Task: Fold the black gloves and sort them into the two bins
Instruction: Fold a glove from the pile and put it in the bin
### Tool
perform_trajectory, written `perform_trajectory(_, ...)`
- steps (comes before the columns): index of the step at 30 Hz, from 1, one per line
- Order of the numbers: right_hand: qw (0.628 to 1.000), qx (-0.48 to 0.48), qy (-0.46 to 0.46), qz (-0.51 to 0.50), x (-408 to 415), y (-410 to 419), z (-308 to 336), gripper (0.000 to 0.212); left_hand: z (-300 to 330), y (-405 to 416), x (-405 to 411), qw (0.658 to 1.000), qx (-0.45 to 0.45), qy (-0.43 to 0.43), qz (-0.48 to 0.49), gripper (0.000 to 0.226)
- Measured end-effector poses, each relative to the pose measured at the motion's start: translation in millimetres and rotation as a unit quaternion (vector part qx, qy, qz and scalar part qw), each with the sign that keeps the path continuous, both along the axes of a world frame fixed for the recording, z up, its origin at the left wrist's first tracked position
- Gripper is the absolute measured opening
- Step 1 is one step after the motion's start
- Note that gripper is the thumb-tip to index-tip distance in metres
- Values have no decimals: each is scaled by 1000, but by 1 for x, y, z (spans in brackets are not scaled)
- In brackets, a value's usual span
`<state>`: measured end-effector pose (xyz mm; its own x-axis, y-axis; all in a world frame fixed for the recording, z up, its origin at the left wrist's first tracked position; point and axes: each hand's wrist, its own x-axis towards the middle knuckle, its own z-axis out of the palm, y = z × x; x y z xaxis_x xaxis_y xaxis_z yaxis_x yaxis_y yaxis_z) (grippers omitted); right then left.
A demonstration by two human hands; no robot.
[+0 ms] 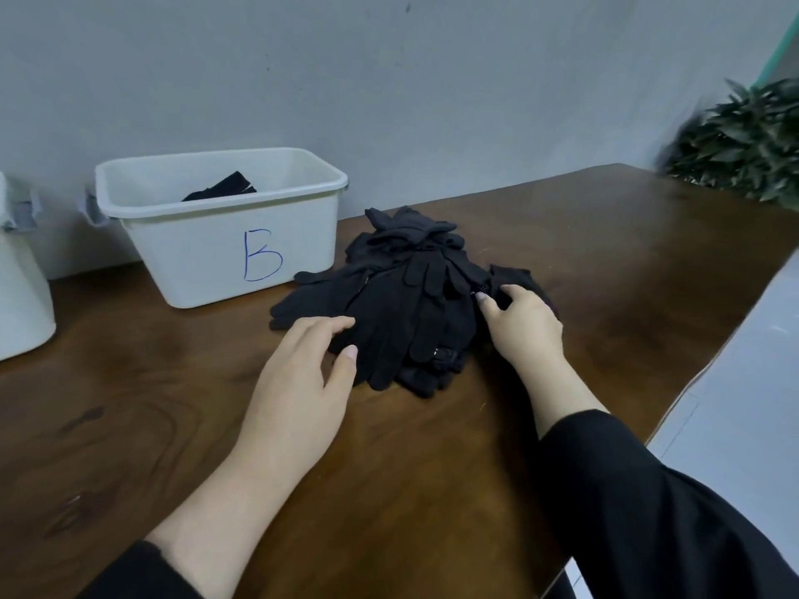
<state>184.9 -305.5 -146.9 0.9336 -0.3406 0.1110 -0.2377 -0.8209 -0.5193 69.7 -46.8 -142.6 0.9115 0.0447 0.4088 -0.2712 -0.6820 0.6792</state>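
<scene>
A heap of several black gloves (pixel 402 296) lies on the wooden table (pixel 627 274), just right of a white bin marked "B" (pixel 225 248). That bin holds a folded black glove (pixel 225 188). A second white bin (pixel 21 304) is cut off at the left edge. My left hand (pixel 302 382) hovers at the heap's near left side, fingers relaxed, fingertips at the fabric. My right hand (pixel 523 326) rests on the heap's right side, its thumb and fingers touching a glove there; whether they pinch it is hidden.
A green plant (pixel 743 140) stands past the table's far right corner. A grey wall runs behind the bins. The table's right edge drops to a light floor (pixel 743 382). Bare wood lies in front of the heap.
</scene>
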Motion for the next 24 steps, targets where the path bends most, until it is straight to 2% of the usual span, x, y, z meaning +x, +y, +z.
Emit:
perform_trajectory(4, 999, 18, -36, -18, 0, -4, -3, 40, -3, 6, -2, 1000, -10, 10, -2, 33)
perform_trajectory(8, 996, 38, -61, -43, 1, -6, -5, 30, -3, 10, 2, 1000, -14, 9, 3, 33)
perform_trajectory(10, 988, 101, -95, -66, -2, -8, -3, 29, -4, 9, 1, 1000, -15, 10, -2, 32)
perform_trajectory(13, 956, 210, -185, -91, -12, -12, 12, 25, -4, 9, -2, 1000, -17, 5, -7, 31)
perform_trajectory(16, 918, 325, -219, -56, -27, -13, 49, 24, -1, 13, -3, 999, -46, 6, -18, 31)
perform_trajectory(18, 893, 414, -178, -6, -44, -6, 82, 20, 1, 14, -1, 996, -86, 9, -33, 34)
perform_trajectory(21, 816, 550, -112, 137, -69, 12, 117, 16, 9, 10, -1, 979, -181, 51, -75, 49)
perform_trajectory(22, 799, 568, -84, 177, -78, 21, 126, 18, 14, 7, -2, 964, -234, 78, -96, 56)
perform_trajectory(24, 795, 568, -33, 212, -92, 43, 138, 23, 25, 8, -7, 904, -379, 132, -145, 67)
